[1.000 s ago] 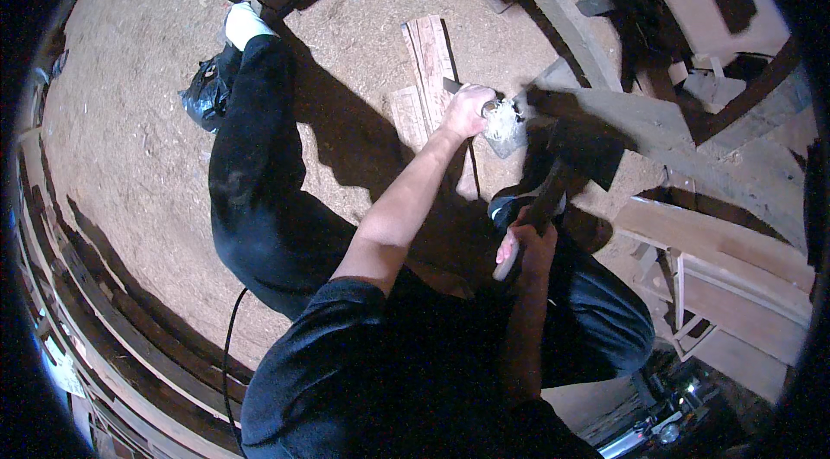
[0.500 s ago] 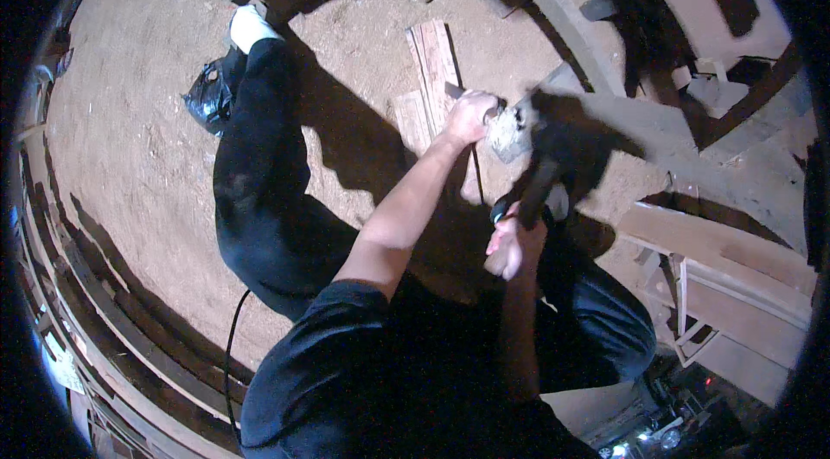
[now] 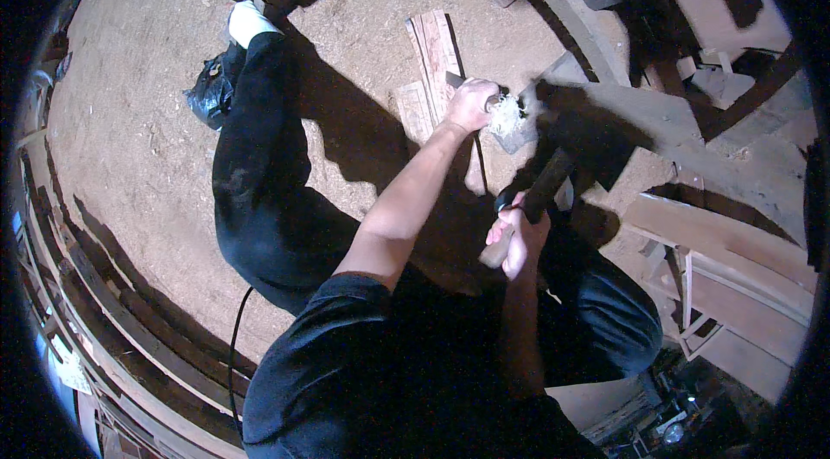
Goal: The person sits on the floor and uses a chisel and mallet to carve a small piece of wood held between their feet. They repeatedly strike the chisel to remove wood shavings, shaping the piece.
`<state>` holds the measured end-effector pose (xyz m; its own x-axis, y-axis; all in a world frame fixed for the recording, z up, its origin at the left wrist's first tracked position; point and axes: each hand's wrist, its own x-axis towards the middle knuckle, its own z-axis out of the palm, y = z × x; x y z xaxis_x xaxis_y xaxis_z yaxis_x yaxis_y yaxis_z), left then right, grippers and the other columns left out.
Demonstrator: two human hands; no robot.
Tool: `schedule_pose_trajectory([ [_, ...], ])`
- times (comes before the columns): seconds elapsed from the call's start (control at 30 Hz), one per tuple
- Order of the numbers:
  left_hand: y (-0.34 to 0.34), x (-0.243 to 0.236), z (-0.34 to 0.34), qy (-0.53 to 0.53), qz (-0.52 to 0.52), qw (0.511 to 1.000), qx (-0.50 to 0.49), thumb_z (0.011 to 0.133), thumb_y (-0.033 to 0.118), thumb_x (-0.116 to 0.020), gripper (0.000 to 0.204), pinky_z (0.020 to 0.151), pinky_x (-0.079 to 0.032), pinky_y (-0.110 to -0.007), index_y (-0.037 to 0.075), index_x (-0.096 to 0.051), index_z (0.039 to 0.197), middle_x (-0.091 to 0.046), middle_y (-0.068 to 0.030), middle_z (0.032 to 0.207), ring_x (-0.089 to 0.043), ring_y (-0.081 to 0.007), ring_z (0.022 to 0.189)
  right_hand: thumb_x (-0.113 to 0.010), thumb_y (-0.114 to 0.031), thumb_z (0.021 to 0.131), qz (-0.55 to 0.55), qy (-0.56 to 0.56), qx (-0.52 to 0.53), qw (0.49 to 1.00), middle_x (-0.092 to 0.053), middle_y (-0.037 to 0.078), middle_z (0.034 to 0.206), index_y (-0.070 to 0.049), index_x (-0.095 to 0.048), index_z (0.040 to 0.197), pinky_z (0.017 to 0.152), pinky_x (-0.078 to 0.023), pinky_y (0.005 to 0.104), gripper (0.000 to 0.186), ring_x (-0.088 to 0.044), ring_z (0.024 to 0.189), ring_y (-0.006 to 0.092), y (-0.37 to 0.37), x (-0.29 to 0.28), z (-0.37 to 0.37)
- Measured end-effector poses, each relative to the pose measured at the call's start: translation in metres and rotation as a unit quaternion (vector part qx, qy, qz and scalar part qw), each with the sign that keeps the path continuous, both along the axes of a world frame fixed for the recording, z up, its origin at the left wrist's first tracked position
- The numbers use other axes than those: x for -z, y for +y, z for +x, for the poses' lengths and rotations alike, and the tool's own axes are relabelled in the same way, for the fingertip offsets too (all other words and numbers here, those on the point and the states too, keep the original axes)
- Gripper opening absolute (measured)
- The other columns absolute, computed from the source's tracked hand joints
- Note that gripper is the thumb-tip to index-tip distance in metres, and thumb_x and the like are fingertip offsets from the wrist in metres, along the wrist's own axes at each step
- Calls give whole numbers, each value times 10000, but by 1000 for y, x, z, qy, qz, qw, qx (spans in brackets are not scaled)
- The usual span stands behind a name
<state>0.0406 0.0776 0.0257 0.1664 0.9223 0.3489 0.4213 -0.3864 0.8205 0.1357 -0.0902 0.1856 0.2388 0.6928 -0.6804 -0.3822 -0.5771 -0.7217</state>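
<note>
A dark mallet-like tool with a brown wooden handle and blocky head (image 3: 552,177) has swung slightly rightward, away from pale curled shavings (image 3: 508,116), probably between strokes. Held above the sandy floor (image 3: 346,61), its long axis slants, head up-right, butt down-left. The right hand (image 3: 522,239) grips its handle; the left hand (image 3: 472,105), well apart, clasps a dark flat bar (image 3: 454,79) by the reddish plank's (image 3: 435,44) right edge.

I have the handle (image 3: 550,182) in my right grip (image 3: 525,240) leaning farther right above the fingers than a second ago, its butt (image 3: 493,254) jutting more to the grip's lower left.
</note>
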Motion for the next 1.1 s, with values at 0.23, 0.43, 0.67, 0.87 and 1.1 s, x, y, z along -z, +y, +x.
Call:
schedule_pose_trajectory([
  [0.23,5,-3,1,-9,3,1000,15,571,122,-600,148,694,-415,-389,66,-490,653,-544,-122,693,-545,-308,740,-576,11,662,-25,-74,-83,994,-479,45,526,-11,-499,850,349,-370,293,204,-445,361,149,4,17,6],
  [0.43,3,-9,1,-42,2,999,2,601,146,-596,148,667,-413,-391,68,-476,637,-525,-117,650,-540,-308,706,-528,10,682,1,-70,-12,997,-405,26,508,-45,-463,847,342,-393,283,186,-435,353,144,3,10,7],
  [0.67,7,-3,-4,-41,11,999,1,589,172,-613,185,660,-411,-400,69,-463,619,-518,-119,638,-534,-318,703,-572,-24,649,-43,-94,-75,992,-416,36,497,-46,-467,827,323,-394,311,208,-431,333,158,11,11,20],
  [0.87,3,-12,-2,-27,-9,1000,-6,600,168,-618,169,672,-421,-397,66,-488,638,-539,-128,662,-545,-321,725,-531,-2,694,13,-44,47,998,-415,22,516,-61,-460,888,347,-394,292,215,-427,358,142,8,14,10],
  [1.1,10,-1,-2,-63,12,997,-46,590,162,-633,179,646,-425,-406,53,-500,639,-535,-138,649,-543,-335,691,-588,-78,669,-47,-21,-41,998,-472,51,553,-60,-479,817,336,-401,314,185,-464,376,165,-3,19,19],
])
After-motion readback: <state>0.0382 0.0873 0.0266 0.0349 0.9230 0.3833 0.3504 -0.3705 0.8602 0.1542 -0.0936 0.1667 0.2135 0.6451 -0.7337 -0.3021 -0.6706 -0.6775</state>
